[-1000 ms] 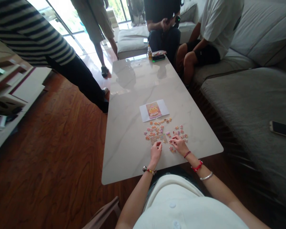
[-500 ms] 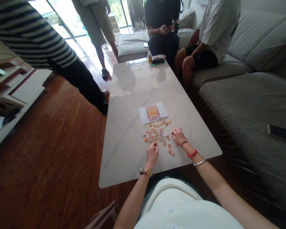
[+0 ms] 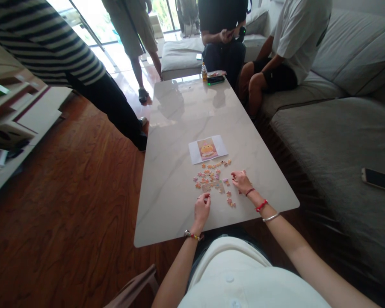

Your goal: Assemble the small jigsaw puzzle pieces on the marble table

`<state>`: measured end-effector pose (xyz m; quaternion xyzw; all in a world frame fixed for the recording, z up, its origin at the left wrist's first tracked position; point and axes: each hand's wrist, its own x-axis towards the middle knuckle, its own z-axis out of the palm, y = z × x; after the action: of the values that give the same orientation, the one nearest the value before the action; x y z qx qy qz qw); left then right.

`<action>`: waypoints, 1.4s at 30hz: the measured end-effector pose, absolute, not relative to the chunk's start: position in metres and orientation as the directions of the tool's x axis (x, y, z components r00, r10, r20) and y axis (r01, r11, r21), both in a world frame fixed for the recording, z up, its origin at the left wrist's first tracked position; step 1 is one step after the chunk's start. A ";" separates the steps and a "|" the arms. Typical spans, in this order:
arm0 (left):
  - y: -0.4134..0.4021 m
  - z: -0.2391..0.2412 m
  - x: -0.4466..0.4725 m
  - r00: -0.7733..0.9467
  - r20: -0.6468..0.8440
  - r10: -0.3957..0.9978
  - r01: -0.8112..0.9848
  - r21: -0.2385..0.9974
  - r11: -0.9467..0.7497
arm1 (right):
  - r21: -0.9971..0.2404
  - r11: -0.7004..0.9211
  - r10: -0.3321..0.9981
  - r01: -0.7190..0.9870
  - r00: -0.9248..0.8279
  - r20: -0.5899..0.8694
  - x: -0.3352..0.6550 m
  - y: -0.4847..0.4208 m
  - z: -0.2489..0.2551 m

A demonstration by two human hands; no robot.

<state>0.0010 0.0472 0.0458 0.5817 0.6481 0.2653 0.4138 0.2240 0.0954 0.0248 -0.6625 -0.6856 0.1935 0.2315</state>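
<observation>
Wooden floor [image 3: 83, 205] runs along the left-hand side of a pale marble table [image 3: 170, 192], and a grey sofa [image 3: 333, 132] lines the right-hand side. The tabletop stretches wide from the left hand [image 3: 202, 209] out to its left edge, with a narrower strip between that hand and the near edge; more marble lies between the right hand [image 3: 242, 183] and the right edge. Loose puzzle pieces [image 3: 210, 166] lie beyond the left hand, and a few form a short column between the hands. A partly joined section [image 3: 208, 187] sits just past the left fingertips, with a printed picture [image 3: 207, 149] farther out. The left fingers curl loosely inward; the right fingertips are drawn together. I cannot tell whether either hand holds a piece. Compared with a second ago, the left hand has moved away from the joined section, and the right hand reaches slightly farther out, covering pieces that showed around it then.
</observation>
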 end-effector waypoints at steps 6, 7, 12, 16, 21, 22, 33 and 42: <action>0.052 0.048 0.014 0.086 -0.359 0.929 0.306 0.897 0.318 | -0.717 0.107 0.982 0.689 0.042 0.186 0.211 0.080 0.043; 0.053 0.048 0.018 0.119 -0.399 0.909 0.247 0.899 0.362 | -0.735 0.141 0.979 0.663 0.016 0.202 0.206 0.075 0.047; 0.054 0.052 0.036 0.298 -0.526 0.797 0.056 0.843 0.535 | -0.805 0.298 0.955 0.514 -0.169 0.245 0.179 0.043 0.058; 0.051 0.051 0.040 0.260 -0.545 0.797 0.062 0.833 0.550 | -0.834 0.245 0.969 0.494 -0.096 0.228 0.175 0.031 0.054; 0.046 0.047 0.039 0.208 -0.479 0.853 0.174 0.876 0.449 | -0.768 0.149 0.988 0.622 -0.119 0.096 0.180 0.028 0.044; 0.046 0.046 0.039 0.201 -0.464 0.863 0.192 0.882 0.430 | -0.755 0.145 0.988 0.639 -0.135 0.076 0.181 0.029 0.042; 0.045 0.044 0.023 0.104 -0.269 0.958 0.524 0.833 0.177 | -0.537 0.173 0.981 0.826 -0.190 0.025 0.179 0.040 0.033; 0.044 0.034 0.026 0.168 -0.242 0.956 0.617 0.782 0.089 | -0.456 0.205 0.974 0.866 -0.228 0.005 0.183 0.035 0.028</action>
<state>0.0259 0.0440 0.0341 0.6429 0.6116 0.2048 0.4130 0.1829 0.0350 0.0279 -0.6034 -0.7621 0.1825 0.1477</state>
